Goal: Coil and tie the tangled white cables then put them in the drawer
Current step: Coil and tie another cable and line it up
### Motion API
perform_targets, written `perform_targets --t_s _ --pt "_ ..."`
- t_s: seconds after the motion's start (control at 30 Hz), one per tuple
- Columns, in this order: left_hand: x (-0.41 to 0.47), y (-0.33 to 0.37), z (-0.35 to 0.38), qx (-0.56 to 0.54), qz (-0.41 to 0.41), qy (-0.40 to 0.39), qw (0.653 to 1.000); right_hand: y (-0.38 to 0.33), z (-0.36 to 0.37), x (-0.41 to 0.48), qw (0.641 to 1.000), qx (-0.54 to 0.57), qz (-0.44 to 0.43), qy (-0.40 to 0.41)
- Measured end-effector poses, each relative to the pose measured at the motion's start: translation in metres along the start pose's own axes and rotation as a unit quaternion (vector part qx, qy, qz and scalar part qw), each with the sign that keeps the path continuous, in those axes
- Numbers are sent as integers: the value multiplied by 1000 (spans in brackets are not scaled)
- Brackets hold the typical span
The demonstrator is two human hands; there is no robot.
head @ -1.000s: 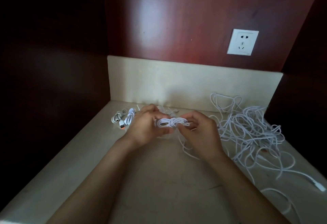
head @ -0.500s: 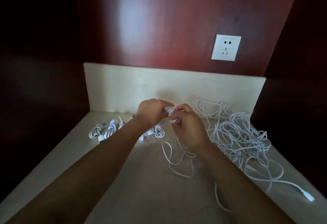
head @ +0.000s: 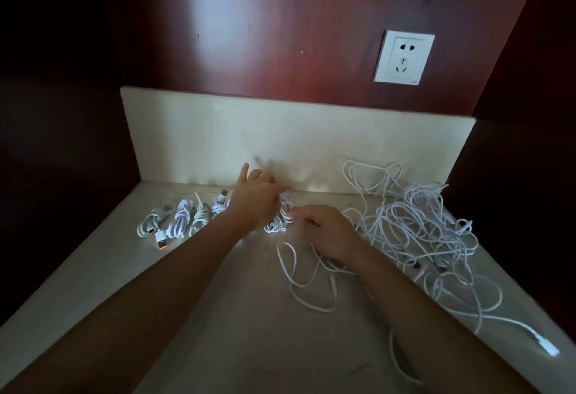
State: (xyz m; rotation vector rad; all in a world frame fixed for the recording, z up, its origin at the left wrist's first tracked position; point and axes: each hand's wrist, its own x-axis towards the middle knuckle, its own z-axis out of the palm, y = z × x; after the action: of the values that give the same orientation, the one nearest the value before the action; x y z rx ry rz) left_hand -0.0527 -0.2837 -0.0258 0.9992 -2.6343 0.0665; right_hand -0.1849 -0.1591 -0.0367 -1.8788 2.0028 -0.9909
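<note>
A freshly tied white cable bundle [head: 281,217] lies on the beige countertop [head: 237,315] near the back. My left hand [head: 256,199] hovers over its left side with fingers spread, the index raised. Just right of the bundle, my right hand [head: 332,233] has loosely curled fingers, one fingertip close to the coil. Loose white cable loops [head: 300,281] run out from under the right hand. A big tangle of white cables [head: 416,222] fills the right side. No drawer is in view.
Several tied bundles [head: 179,219] lie in a row at the back left, one with an orange-tipped USB plug [head: 162,242]. A beige backsplash [head: 280,135] and dark wood walls enclose the counter. A white wall socket [head: 404,57] sits above the tangle.
The bundle I held up between both hands now lies on the counter at the right end of the row. My left hand has spread its fingers; my right hand has drawn back from it.
</note>
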Motion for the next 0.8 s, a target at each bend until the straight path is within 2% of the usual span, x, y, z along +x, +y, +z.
perform_targets --t_s 0.13,0.23,0.37,0.43,0.53,0.67,0.8 --pt "-30 12 -8 -179 32 94 979 -8 -16 -18 1000 -16 -8 -15" --pt "-59 26 -14 -284 25 83 955 -20 -26 -47 996 -33 8 -84" --pt "-90 36 -13 -281 -10 50 958 -29 -25 -79 989 -49 14 -139" --pt "-101 40 -10 -279 -19 50 959 -29 -19 -88 988 -81 -3 -129" --pt "-111 48 -7 -306 -23 47 951 -22 -11 -96 989 -123 -29 -71" --pt "-110 64 -2 -367 -57 43 927 -6 -15 -100 998 -68 -4 -17" --pt "-102 90 2 -374 -57 17 926 18 -25 -102 1000 -28 -5 10"
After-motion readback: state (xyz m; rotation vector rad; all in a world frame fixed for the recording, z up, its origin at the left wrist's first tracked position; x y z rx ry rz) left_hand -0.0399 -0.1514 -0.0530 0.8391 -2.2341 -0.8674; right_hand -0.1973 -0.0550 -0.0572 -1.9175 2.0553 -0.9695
